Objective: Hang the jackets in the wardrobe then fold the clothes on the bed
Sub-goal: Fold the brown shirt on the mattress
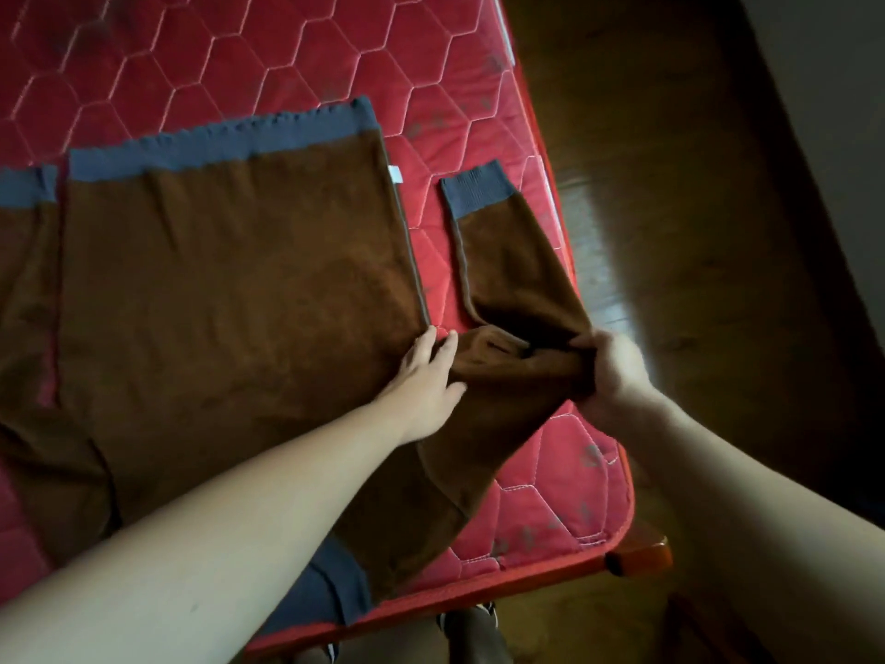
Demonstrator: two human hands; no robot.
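The brown sweater [230, 280] lies flat on the red bed [191, 64]. The left hand [426, 376] presses its side with straight fingers; the right hand [608, 371] grips the bunched sleeve [507, 270]. Best pin firmly and carry the sleeve across smoothly, since the bed edge and floor [694, 232] are just beside it

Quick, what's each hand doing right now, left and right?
Left hand: open, fingers flat on the brown sweater.
Right hand: closed, gripping the sweater's bunched sleeve.
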